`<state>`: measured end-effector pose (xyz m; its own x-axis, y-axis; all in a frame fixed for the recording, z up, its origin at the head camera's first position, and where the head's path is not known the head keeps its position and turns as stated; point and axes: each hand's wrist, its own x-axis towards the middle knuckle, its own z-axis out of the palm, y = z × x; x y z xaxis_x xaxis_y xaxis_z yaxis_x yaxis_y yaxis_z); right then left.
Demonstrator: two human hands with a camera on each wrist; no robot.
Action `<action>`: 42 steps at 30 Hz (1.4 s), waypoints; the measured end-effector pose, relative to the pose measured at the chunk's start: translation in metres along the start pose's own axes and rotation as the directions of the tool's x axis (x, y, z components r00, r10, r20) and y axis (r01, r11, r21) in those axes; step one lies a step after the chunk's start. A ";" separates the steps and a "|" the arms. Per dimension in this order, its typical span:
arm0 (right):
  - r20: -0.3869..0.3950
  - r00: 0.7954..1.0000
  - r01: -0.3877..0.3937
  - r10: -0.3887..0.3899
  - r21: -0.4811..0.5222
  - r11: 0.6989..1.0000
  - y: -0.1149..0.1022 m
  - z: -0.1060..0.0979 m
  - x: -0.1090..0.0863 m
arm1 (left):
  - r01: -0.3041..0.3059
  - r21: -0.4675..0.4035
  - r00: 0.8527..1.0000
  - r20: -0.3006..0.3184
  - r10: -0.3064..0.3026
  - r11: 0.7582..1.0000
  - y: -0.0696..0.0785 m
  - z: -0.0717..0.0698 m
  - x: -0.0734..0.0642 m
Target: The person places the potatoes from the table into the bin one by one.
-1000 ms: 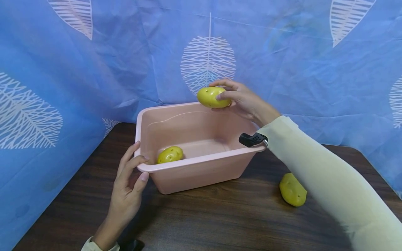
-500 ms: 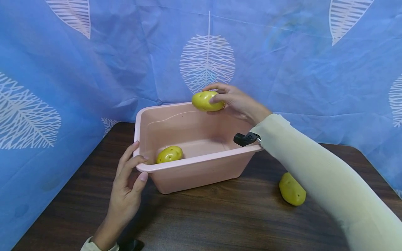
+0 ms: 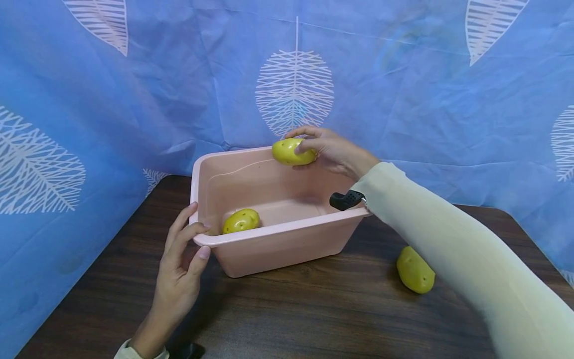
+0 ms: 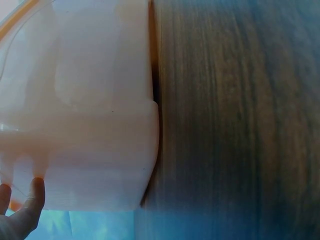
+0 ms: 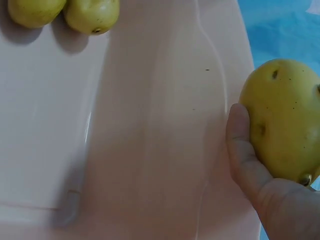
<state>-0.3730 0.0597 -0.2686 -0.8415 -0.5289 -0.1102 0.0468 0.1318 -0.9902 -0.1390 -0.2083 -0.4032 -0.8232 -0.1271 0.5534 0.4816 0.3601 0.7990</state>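
A pink plastic tub (image 3: 287, 237) stands on the table. My left hand (image 3: 179, 269) grips its near left corner, fingers over the rim and thumb against the outside; two of its fingertips (image 4: 36, 192) show at the tub in the left wrist view. Above the tub's far rim, my right hand (image 3: 334, 149) holds a yellow potato (image 3: 287, 152), thumb on the near side and fingers over the top. Inside the tub lies one yellow potato (image 3: 242, 221) in the head view; the right wrist view shows a second potato (image 5: 35, 10) beside it.
Another yellow potato (image 3: 414, 269) lies on the dark wooden table (image 3: 314, 309) right of the tub, partly behind the right sleeve (image 3: 448, 239). A blue cloth (image 3: 394, 99) with white leaf prints hangs behind. A black strap (image 3: 345, 200) hangs at the right wrist.
My right hand has lowered slightly and shifted a little left with the potato, closer to the tub's far rim. My left hand keeps its hold on the corner.
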 end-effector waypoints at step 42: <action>0.022 0.948 -0.310 0.316 -0.145 0.940 0.019 -0.001 0.007 | -0.037 -0.003 0.999 -0.008 0.037 0.999 0.001 0.003 0.001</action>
<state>-0.3780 0.0592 -0.2880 -0.7717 -0.4780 -0.4196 0.2269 0.4095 -0.8836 -0.1402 -0.2055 -0.4026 -0.8024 -0.1214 0.5843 0.5123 0.3618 0.7788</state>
